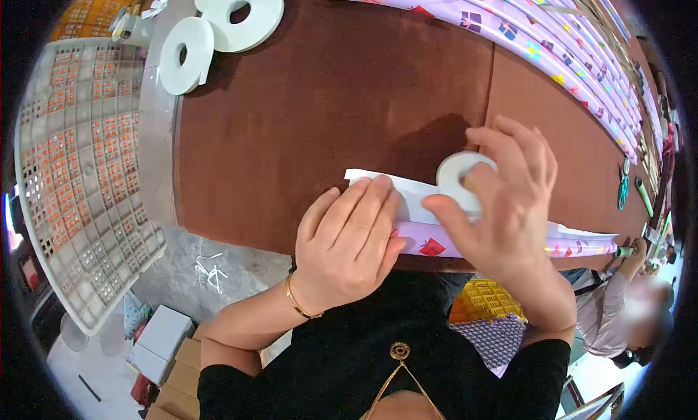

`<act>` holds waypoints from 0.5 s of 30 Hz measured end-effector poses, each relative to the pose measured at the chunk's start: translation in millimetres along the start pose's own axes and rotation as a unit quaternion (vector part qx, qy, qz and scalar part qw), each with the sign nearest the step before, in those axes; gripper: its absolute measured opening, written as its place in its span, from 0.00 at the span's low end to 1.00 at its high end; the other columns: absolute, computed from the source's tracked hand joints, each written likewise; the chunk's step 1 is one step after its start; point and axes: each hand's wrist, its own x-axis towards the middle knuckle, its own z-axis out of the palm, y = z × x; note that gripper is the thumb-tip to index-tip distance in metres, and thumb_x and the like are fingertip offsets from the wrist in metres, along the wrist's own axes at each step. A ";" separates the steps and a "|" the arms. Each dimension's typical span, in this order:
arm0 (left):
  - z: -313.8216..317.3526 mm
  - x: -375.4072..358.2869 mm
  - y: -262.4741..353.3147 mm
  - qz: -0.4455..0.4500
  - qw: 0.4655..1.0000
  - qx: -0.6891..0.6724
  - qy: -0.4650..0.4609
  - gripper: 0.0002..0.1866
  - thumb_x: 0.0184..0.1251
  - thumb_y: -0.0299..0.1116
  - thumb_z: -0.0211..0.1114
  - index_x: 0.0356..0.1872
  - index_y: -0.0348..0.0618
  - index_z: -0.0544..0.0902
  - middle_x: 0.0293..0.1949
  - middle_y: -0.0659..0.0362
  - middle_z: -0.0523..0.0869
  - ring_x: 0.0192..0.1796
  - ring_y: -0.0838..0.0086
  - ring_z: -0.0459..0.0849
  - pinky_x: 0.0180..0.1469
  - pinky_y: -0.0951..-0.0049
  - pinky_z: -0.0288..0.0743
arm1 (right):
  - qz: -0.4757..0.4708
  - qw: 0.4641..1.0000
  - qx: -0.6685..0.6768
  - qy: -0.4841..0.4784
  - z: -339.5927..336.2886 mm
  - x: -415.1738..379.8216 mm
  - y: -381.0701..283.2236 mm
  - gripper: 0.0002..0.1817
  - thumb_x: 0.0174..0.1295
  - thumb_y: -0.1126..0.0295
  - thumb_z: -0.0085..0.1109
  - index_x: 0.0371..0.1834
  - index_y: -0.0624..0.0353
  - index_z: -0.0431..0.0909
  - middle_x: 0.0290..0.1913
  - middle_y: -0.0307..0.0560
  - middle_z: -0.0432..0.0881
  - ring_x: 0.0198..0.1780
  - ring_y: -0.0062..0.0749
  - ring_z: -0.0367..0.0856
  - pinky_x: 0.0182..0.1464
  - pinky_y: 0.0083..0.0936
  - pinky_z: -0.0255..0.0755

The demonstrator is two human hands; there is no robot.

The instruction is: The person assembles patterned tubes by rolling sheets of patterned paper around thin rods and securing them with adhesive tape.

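Note:
My right hand (509, 198) grips a white roll of tape (456, 171) over the near edge of a brown table (327, 93). My left hand (352, 235) lies flat, fingers together, pressing on a folded piece of purple gift-wrap paper (509, 242) whose white underside (407, 195) faces up. The paper runs along the table's front edge, from under both hands to the right. The roll touches the white side of the paper between the two hands.
Two bigger white tape rolls (243, 9) (185, 55) lie at the table's far left corner. Long sheets of purple gift wrap (552, 42) cover the far right. A grey plastic crate (80, 173) stands to the left. Another person (625, 311) sits at the right; scissors (624, 184) lie near them.

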 end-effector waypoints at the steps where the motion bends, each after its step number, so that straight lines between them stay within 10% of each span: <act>1: -0.4 0.2 0.2 0.002 1.000 -0.005 0.000 0.20 0.71 0.42 0.57 0.51 0.39 0.85 0.57 0.53 0.83 0.61 0.64 0.79 0.63 0.60 0.69 | 0.001 1.000 -0.004 -0.005 -8.5 -1.8 3.4 0.16 0.47 0.60 0.73 0.25 0.62 0.80 0.54 0.52 0.79 0.62 0.55 0.71 0.63 0.53 0.59; 15: -4.4 5.0 4.2 -0.008 0.999 -0.001 -0.047 0.25 0.74 0.51 0.53 0.59 0.42 0.82 0.59 0.51 0.80 0.57 0.58 0.77 0.62 0.56 0.65 | 0.191 0.968 0.133 -0.092 -51.5 -44.3 22.0 0.17 0.47 0.65 0.74 0.22 0.65 0.74 0.34 0.56 0.80 0.34 0.49 0.78 0.37 0.39 0.71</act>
